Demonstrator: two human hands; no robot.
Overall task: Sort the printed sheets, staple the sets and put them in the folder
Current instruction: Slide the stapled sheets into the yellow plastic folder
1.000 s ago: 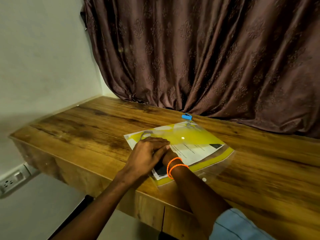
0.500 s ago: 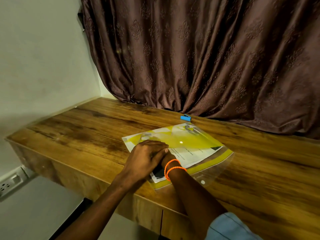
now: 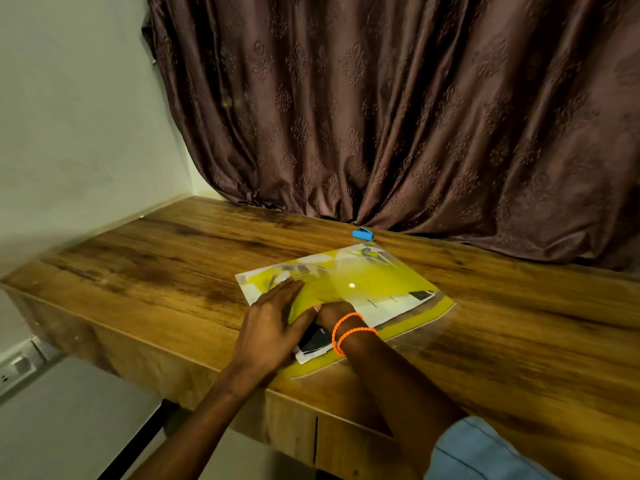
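A yellow folder (image 3: 398,282) with a clear cover lies on the wooden desk (image 3: 166,265) near its front edge. Printed sheets (image 3: 388,306) show white through the cover, and a dark-printed corner sticks out at the near end. My left hand (image 3: 273,323) lies flat on the folder's near left part, fingers stretched out and holding nothing. My right hand (image 3: 334,311), with orange bands on the wrist, is at the folder's near end on the sheets; its fingers are hidden by the left hand and the cover. A small blue stapler (image 3: 362,233) sits behind the folder.
A brown patterned curtain (image 3: 381,116) hangs along the back of the desk, right behind the stapler. A pale wall (image 3: 76,133) closes the left side, with a socket strip (image 3: 20,365) low down. Bare wood stretches left and right of the folder.
My left hand has gone from curled over the right hand to stretched flat on the folder. The view has shifted a little; the folder and stapler stay put.
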